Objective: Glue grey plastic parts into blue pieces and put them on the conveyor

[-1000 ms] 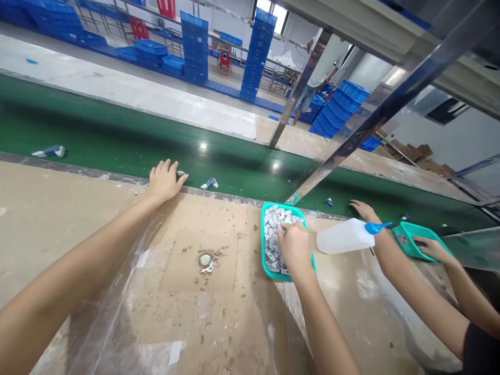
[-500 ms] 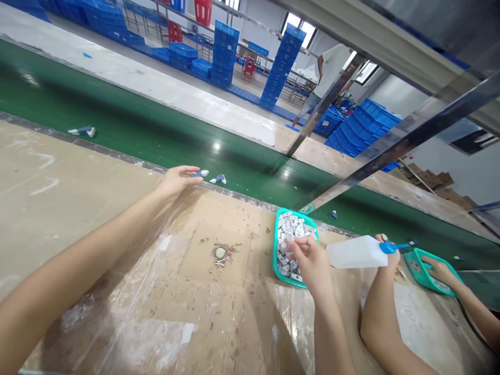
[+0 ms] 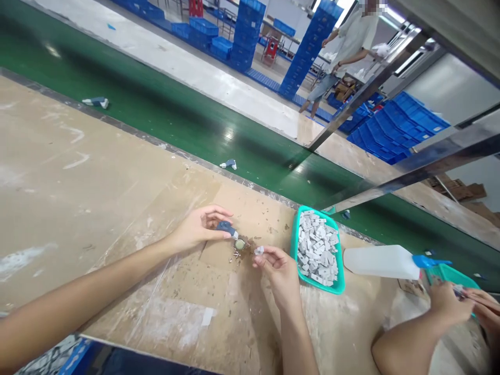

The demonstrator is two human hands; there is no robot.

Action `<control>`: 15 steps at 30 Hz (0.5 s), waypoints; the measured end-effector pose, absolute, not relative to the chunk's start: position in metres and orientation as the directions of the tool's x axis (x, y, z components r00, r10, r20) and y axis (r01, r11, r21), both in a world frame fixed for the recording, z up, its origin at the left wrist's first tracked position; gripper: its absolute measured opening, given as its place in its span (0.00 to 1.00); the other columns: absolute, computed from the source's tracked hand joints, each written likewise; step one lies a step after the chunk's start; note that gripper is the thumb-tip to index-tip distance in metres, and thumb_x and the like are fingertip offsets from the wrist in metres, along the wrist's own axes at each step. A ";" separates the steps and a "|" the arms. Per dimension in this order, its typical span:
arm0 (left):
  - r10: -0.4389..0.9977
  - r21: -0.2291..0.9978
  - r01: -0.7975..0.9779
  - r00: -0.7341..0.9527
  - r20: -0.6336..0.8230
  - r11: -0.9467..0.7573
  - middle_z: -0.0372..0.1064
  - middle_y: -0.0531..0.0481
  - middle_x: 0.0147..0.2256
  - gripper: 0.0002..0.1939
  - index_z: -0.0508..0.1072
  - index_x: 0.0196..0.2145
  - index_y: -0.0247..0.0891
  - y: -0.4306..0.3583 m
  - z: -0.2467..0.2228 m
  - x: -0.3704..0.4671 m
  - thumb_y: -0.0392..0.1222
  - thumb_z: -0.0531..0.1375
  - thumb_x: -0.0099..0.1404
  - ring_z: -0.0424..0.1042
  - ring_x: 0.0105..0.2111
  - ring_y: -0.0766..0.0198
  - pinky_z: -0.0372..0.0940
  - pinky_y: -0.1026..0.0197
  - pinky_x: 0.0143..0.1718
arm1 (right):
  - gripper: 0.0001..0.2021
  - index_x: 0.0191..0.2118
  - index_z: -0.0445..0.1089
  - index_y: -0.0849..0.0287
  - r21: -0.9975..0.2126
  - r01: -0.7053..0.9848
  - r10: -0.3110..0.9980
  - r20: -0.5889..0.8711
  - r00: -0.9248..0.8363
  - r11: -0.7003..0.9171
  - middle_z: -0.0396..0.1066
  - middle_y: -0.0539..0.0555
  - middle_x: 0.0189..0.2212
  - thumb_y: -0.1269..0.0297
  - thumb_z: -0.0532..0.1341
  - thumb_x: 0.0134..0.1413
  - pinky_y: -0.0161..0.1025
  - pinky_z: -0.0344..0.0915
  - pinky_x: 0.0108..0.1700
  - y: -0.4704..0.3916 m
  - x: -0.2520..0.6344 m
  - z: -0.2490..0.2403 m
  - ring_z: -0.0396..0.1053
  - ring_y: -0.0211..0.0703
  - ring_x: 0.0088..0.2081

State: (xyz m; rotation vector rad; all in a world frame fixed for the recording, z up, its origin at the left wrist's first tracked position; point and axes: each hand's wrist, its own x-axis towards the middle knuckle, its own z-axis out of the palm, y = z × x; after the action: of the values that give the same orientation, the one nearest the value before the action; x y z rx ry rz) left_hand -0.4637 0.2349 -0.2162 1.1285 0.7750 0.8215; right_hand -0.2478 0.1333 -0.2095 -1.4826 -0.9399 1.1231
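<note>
Pinched in my left hand (image 3: 203, 225) is a small dark-blue and white plastic part (image 3: 225, 228), its white end pointing right. A small round cap-like piece (image 3: 239, 244) lies just below it on the stained cardboard. My right hand (image 3: 278, 265) is closed on a small light-grey block (image 3: 259, 251), held by thumb and fingertips a little right of the round piece. Beside that hand stands a green basket (image 3: 342, 265) full of similar grey-white blocks (image 3: 318, 245).
A green conveyor belt (image 3: 164, 133) runs behind the table, carrying several blue-white parts (image 3: 228, 164). Right of the basket lies a white bottle (image 3: 380, 261) with a blue nozzle. A co-worker's hands (image 3: 449, 302) work at the right by another green basket. Metal posts (image 3: 363, 94) rise beyond.
My left hand has brought the blue-white part from the belt edge to above the round piece. My right hand has left the basket with a grey block and moved left. The view has shifted.
</note>
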 end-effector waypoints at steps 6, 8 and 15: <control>0.848 0.930 -0.227 0.512 -0.138 0.288 0.76 0.43 0.41 0.18 0.74 0.36 0.33 0.230 -0.222 -0.468 0.38 0.73 0.48 0.75 0.43 0.59 0.68 0.55 0.50 | 0.12 0.47 0.76 0.54 -0.882 0.471 0.956 0.112 0.273 -0.032 0.77 0.55 0.39 0.62 0.63 0.57 0.40 0.72 0.44 0.133 -0.255 -0.224 0.74 0.42 0.40; 0.846 0.938 -0.211 0.517 -0.132 0.275 0.76 0.44 0.40 0.18 0.76 0.37 0.33 0.230 -0.222 -0.470 0.38 0.73 0.49 0.75 0.41 0.61 0.68 0.57 0.49 | 0.13 0.49 0.75 0.53 -0.787 0.614 0.939 0.253 0.234 0.059 0.77 0.54 0.39 0.65 0.62 0.58 0.39 0.72 0.44 0.133 -0.257 -0.230 0.74 0.41 0.41; 0.840 0.911 -0.255 0.521 -0.153 0.323 0.76 0.47 0.38 0.26 0.75 0.45 0.34 0.232 -0.221 -0.472 0.35 0.73 0.48 0.76 0.39 0.63 0.69 0.58 0.48 | 0.16 0.46 0.76 0.55 -0.618 0.725 0.851 0.518 0.085 0.304 0.77 0.54 0.36 0.77 0.66 0.52 0.38 0.73 0.41 0.138 -0.266 -0.244 0.75 0.39 0.36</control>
State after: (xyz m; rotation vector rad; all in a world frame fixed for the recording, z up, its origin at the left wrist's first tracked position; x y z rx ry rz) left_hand -0.4721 0.2324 -0.2207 0.9877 0.7094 0.8029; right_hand -0.2659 0.1381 -0.2438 -1.4506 -1.6663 0.1753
